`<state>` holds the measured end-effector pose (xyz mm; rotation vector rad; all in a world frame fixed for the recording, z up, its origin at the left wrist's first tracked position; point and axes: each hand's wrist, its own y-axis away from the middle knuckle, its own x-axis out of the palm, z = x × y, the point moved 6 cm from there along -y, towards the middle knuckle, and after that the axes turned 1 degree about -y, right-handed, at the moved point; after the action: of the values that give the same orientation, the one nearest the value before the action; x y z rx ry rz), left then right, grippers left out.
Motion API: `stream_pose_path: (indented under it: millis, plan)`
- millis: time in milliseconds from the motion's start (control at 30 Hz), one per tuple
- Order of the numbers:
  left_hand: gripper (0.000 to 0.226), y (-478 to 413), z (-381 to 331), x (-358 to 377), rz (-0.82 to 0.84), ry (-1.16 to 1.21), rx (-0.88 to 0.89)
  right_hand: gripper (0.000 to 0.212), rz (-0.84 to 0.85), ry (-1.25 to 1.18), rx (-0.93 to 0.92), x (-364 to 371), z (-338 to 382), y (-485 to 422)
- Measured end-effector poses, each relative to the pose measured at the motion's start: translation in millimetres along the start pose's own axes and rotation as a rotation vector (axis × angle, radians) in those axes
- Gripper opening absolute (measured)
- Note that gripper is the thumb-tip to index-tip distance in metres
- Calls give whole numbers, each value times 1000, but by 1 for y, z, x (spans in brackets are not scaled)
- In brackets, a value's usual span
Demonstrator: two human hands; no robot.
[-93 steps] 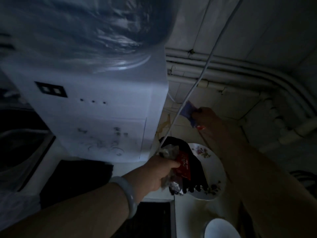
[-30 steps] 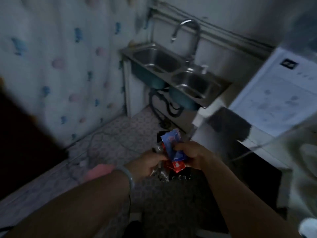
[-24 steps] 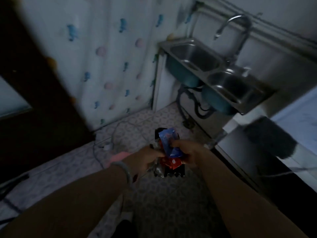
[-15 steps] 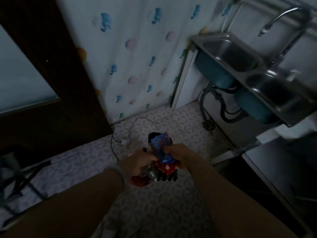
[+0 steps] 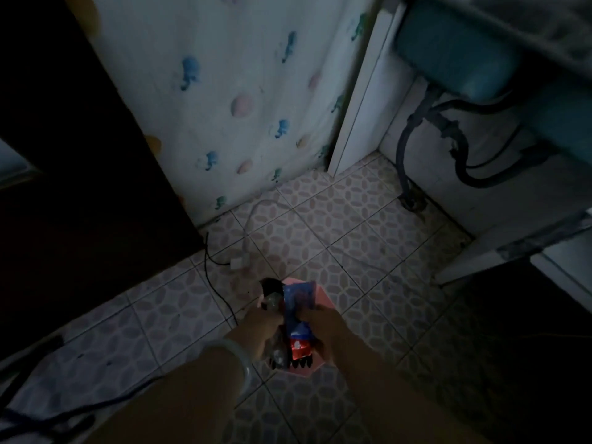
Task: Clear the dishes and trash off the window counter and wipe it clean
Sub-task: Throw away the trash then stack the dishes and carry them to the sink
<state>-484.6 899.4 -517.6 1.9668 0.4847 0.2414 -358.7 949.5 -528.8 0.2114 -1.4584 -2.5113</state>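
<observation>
Both my hands hold a bundle of snack wrappers low in the head view, over a pink bin (image 5: 322,299) on the tiled floor. My left hand (image 5: 259,325), with a pale bangle on its wrist, grips crumpled silvery and black wrappers (image 5: 272,304). My right hand (image 5: 323,328) pinches a blue wrapper (image 5: 296,301) and a red one (image 5: 299,347) beneath it. The bin is mostly hidden behind the wrappers and my hands; only its pink rim shows.
A dark door (image 5: 80,155) stands at the left and a patterned curtain (image 5: 240,100) hangs behind. A white plug and cords (image 5: 237,262) lie on the floor ahead. Sink basins and drain hoses (image 5: 448,129) are at the upper right, with a dark cabinet (image 5: 528,331) at the right.
I have turned away from the counter and sink and now look down at the floor. My hands with the wrappers have come together and lowered over the pink bin.
</observation>
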Motion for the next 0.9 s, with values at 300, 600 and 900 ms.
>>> stream_pose_path:
  millis: [300,600,900]
  plan:
    - [18,-95,54,24,123,-31,-116,24,-178,-124,-15,-23,-72,-104]
    - [53,-101,50,29,167,-33,-107,25,-155,-203,-11,-25,-73,-112]
    - [30,-58,31,52,131,36,-63,13,-125,-206,71,-46,-33,-38]
